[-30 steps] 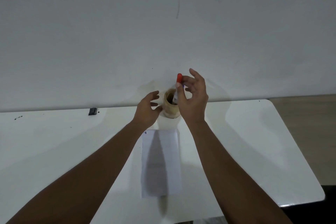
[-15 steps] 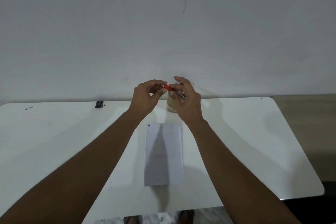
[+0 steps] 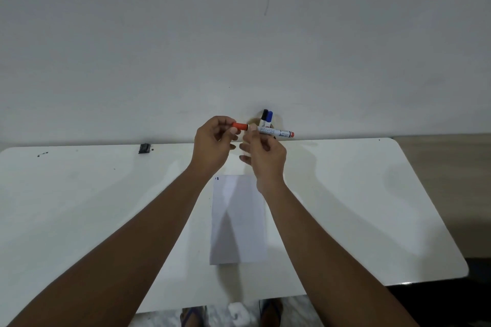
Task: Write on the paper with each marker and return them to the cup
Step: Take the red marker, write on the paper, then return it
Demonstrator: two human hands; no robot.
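Since half a second before, drawn level across the cup [image 3: 255,122] (mostly hidden): red marker [image 3: 276,132], right hand [image 3: 265,152] clamped on barrel, left hand [image 3: 212,141] pinching cap [image 3: 240,126].

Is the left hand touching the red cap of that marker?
Touching. In the head view, the left hand has its thumb and fingers closed around the red cap, while the right hand holds the marker's barrel.

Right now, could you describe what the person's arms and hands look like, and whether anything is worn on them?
Both forearms are bare up to the frame edge: no sleeves in view. The left hand and right hand wear no gloves, and no watch, bracelet or ring is visible on the wrists or fingers. No markings or cables show.
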